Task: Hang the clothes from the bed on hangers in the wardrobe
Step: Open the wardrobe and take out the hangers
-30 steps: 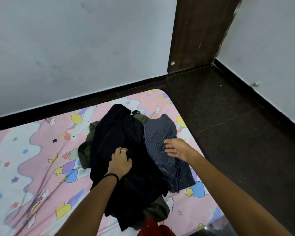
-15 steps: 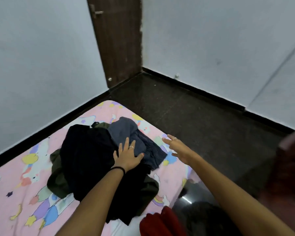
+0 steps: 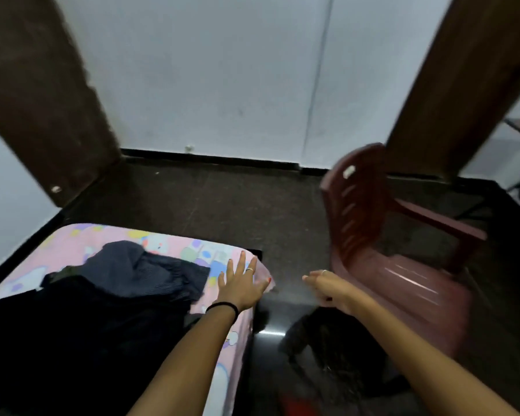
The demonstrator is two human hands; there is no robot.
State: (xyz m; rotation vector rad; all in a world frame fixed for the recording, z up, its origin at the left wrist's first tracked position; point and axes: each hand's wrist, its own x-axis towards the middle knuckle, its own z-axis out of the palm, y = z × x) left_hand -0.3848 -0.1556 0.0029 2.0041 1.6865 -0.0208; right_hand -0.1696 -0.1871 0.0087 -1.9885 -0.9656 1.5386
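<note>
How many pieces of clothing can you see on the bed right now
3 show: a black garment nearest the camera, a blue striped garment beyond it, and a dark green garment barely peeking out between them. More may be buried.

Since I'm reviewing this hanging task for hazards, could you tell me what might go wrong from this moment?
1. Both hands are empty: the left hand is spread over the bed corner and the right hand is over the floor, so the clothes may get left behind.
2. The chair stands close beside the right hand; a hand or leg could knock it.
3. The view is blurred and no wardrobe or hanger shows, so a step may be misjudged.
</note>
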